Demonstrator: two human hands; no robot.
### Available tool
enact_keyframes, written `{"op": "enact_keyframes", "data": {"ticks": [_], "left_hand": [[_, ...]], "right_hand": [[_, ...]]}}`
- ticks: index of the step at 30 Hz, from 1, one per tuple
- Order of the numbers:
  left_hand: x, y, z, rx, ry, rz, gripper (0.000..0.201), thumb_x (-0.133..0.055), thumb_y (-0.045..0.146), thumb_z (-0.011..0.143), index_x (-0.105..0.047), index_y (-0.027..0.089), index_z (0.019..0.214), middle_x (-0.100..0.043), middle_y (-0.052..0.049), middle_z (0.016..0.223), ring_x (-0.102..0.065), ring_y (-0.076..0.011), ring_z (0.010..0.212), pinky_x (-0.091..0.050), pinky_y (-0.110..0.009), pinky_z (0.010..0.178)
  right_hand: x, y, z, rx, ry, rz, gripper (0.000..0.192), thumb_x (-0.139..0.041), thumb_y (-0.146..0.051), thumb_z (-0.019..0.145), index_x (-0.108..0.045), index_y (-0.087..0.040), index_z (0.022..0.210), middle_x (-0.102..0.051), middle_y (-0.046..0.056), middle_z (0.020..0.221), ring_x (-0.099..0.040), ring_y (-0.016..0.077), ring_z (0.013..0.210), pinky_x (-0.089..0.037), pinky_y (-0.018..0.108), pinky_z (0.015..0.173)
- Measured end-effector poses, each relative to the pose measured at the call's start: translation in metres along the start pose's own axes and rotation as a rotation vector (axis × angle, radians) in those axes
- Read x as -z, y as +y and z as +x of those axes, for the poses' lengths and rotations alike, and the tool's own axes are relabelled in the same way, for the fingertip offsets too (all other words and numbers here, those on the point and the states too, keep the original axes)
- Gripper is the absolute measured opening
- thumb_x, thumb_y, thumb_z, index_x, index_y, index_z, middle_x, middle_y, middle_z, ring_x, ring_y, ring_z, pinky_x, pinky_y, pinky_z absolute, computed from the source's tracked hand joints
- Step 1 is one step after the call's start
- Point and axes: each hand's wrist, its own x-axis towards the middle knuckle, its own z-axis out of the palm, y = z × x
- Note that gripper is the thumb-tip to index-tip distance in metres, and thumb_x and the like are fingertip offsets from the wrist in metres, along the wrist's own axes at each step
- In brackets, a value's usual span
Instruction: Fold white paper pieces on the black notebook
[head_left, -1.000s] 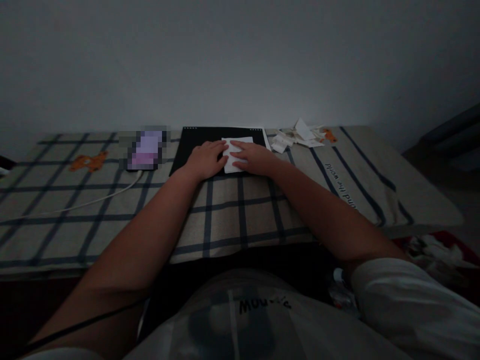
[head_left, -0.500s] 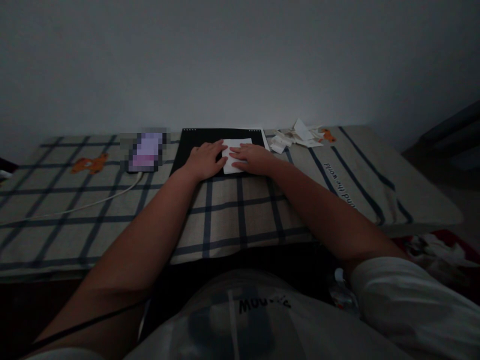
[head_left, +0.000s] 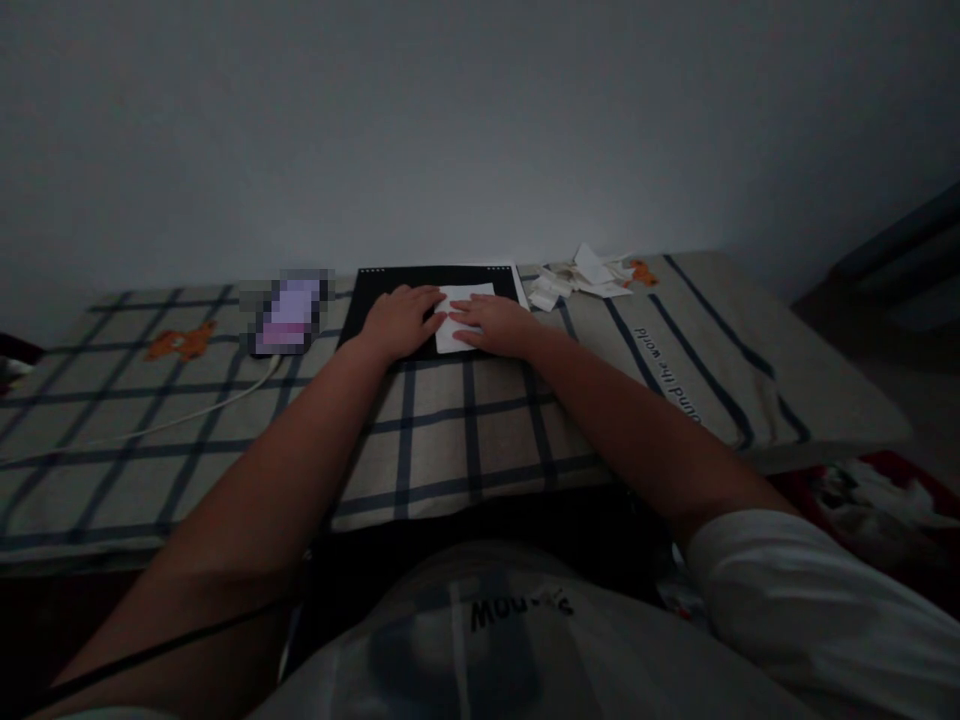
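1. White paper [head_left: 466, 312] lies flat under the fingertips of both hands, on a black pad [head_left: 427, 300] at the far middle of the cloth.
2. The left hand [head_left: 401, 322] rests palm down at the paper's 9 o'clock edge, fingers loosely spread and lying flat, gripping nothing.
3. The right hand [head_left: 496, 323] presses on the paper's 4 o'clock part, fingers flat and close together, pointing toward 9 o'clock so the two sets of fingertips nearly meet.
4. Both bare forearms run back toward 6 o'clock over the checked cloth [head_left: 465, 440].
5. At the pad's 9 o'clock lies a blurred phone [head_left: 287, 311], with a pale cable [head_left: 187, 412] trailing toward 8 o'clock.
6. At the pad's 2 o'clock sits a heap of paper scraps [head_left: 574, 278], apart from the hands.
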Motion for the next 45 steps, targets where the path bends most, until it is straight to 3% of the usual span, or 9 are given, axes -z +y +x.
{"op": "enact_keyframes", "data": {"ticks": [8, 19, 25, 31, 37, 45], "left_hand": [[-0.010, -0.029, 0.025, -0.165, 0.052, -0.081, 0.051, -0.048, 0.040, 0.110, -0.076, 0.016, 0.146, -0.074, -0.015, 0.158, -0.066, -0.0325, 0.149, -0.048, -0.049, 0.128], [-0.013, -0.037, 0.035, -0.035, 0.122, -0.195, 0.046, -0.054, 0.045, 0.107, -0.085, 0.025, 0.133, -0.084, -0.011, 0.144, -0.074, -0.0328, 0.139, -0.054, -0.051, 0.122], [-0.016, -0.052, 0.032, -0.169, 0.067, -0.232, 0.057, -0.056, 0.052, 0.105, -0.080, 0.020, 0.146, -0.077, -0.013, 0.155, -0.070, -0.0307, 0.148, -0.048, -0.048, 0.131], [-0.011, -0.064, 0.033, -0.271, -0.029, -0.222, 0.081, -0.066, 0.071, 0.097, -0.072, 0.015, 0.155, -0.072, -0.018, 0.162, -0.066, -0.0348, 0.152, -0.045, -0.050, 0.134], [-0.006, -0.055, 0.027, -0.216, -0.142, -0.134, 0.112, -0.078, 0.079, 0.084, -0.055, 0.012, 0.171, -0.055, -0.021, 0.178, -0.053, -0.0394, 0.164, -0.037, -0.050, 0.138], [-0.001, -0.039, 0.011, -0.088, -0.201, -0.080, 0.117, -0.077, 0.081, 0.087, -0.038, 0.025, 0.182, -0.040, -0.016, 0.188, -0.041, -0.0477, 0.170, -0.037, -0.063, 0.136]], "right_hand": [[0.001, -0.003, 0.001, -0.016, -0.006, 0.028, 0.053, -0.052, -0.039, 0.117, -0.070, -0.013, 0.160, -0.060, 0.015, 0.174, -0.059, 0.0376, 0.159, -0.044, 0.057, 0.135], [0.007, -0.009, 0.002, -0.048, -0.045, 0.016, 0.057, -0.054, -0.039, 0.118, -0.065, -0.010, 0.165, -0.055, 0.016, 0.177, -0.054, 0.0387, 0.164, -0.040, 0.055, 0.138], [0.012, -0.013, 0.000, -0.058, -0.053, 0.025, 0.055, -0.056, -0.039, 0.118, -0.066, -0.012, 0.164, -0.057, 0.016, 0.176, -0.057, 0.0364, 0.162, -0.042, 0.053, 0.137], [0.008, -0.008, 0.001, -0.053, -0.044, 0.027, 0.055, -0.055, -0.040, 0.117, -0.068, -0.012, 0.163, -0.057, 0.015, 0.176, -0.056, 0.0362, 0.163, -0.041, 0.053, 0.138], [0.006, -0.005, 0.001, -0.058, -0.048, 0.032, 0.057, -0.054, -0.042, 0.117, -0.066, -0.012, 0.165, -0.057, 0.015, 0.177, -0.055, 0.0359, 0.164, -0.040, 0.053, 0.138], [0.006, -0.004, -0.001, -0.057, -0.039, 0.038, 0.058, -0.053, -0.041, 0.116, -0.066, -0.013, 0.165, -0.057, 0.014, 0.177, -0.054, 0.0366, 0.164, -0.040, 0.054, 0.138]]}}
